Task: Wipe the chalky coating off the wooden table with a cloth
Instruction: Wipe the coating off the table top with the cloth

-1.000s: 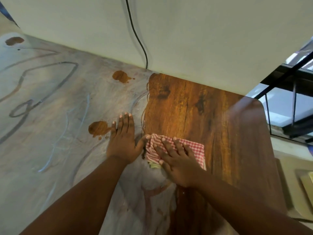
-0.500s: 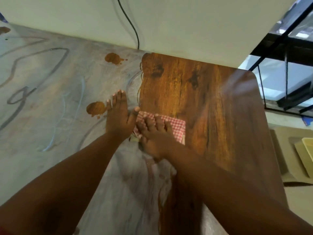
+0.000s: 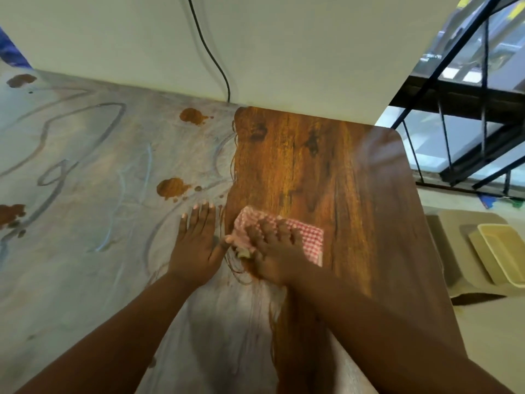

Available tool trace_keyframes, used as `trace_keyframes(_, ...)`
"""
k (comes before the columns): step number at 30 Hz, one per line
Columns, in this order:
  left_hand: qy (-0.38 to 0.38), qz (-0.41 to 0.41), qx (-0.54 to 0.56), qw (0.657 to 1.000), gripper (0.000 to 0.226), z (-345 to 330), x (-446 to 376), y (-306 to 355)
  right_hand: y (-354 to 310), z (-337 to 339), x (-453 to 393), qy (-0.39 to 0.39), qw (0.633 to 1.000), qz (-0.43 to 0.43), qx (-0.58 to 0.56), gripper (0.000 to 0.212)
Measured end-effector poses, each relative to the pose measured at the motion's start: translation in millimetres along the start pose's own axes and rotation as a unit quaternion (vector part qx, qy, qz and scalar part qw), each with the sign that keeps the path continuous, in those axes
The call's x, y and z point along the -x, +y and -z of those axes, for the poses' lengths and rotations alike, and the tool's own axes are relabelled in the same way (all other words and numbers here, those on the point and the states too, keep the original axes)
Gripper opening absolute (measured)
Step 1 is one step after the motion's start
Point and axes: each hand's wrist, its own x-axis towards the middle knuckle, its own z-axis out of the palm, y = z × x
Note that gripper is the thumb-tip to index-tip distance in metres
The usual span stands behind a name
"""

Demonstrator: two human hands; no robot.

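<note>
The table (image 3: 341, 194) is split into two zones: the right part is bare brown wood, and the left part is covered in a grey chalky coating (image 3: 85, 251) with squiggly lines drawn through it and a few brown spots where wood shows. The cloth (image 3: 308, 241), red-and-white checked, sits right at the border between the two, mostly on the bare wood. The right hand (image 3: 274, 253) is flat on top of it, fingers close together and stretched forward, pressing it down rather than pinching. The hand looks a bit blurry. The left hand (image 3: 199, 245) lies palm down on the coating just beside the cloth, fingers together, thumb stuck out sideways to the cloth's edge. A black cable (image 3: 211, 55) runs down the pale wall (image 3: 312, 52) behind the table. Off to the right there's a yellow tray (image 3: 502, 254) down on the floor.
</note>
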Motion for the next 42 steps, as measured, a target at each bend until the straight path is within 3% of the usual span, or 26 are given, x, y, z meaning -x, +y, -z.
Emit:
trace_keyframes(4,-0.020,0.026,0.014,0.999,0.104,-2.0,11.9,-5.1,-39.2,-46.5,82.5,0.005,0.990,0.136,0.037,0.055)
trace_keyframes(8,-0.047,0.012,-0.035,0.998,0.105,1.3,22.9,-13.6,-9.6,-50.5,130.4,-0.009,0.993,0.098,0.061,0.057)
trace_keyframes(14,-0.060,0.023,-0.060,0.996,0.105,-7.1,44.0,-0.2,11.6,-33.1,85.9,0.012,1.000,0.012,0.019,0.058)
trace_keyframes(19,-0.076,0.016,-0.087,0.993,0.109,-12.0,57.7,13.3,-41.1,-66.3,145.5,-0.001,0.992,0.111,0.056,0.061)
trace_keyframes(23,-0.085,-0.008,-0.111,0.990,0.104,-10.4,77.1,15.6,-26.2,-80.5,196.1,-0.003,0.987,0.135,0.092,0.060)
trace_keyframes(29,-0.112,0.008,-0.147,0.983,0.105,-10.0,115.8,7.9,6.6,-75.4,192.9,0.019,0.997,0.077,0.017,0.056)
trace_keyframes(33,-0.124,0.012,-0.164,0.979,0.084,-6.5,134.9,8.1,-32.0,-87.3,175.2,0.049,0.998,0.031,0.011,0.058)
trace_keyframes(37,-0.137,-0.001,-0.168,0.976,0.073,-3.5,145.1,22.8,-63.8,-101.2,190.6,0.054,0.995,0.082,0.034,0.056)
trace_keyframes(42,-0.157,-0.013,-0.166,0.973,0.079,5.7,151.4,32.4,-57.5,-117.0,230.2,0.048,0.994,0.097,0.032,0.053)
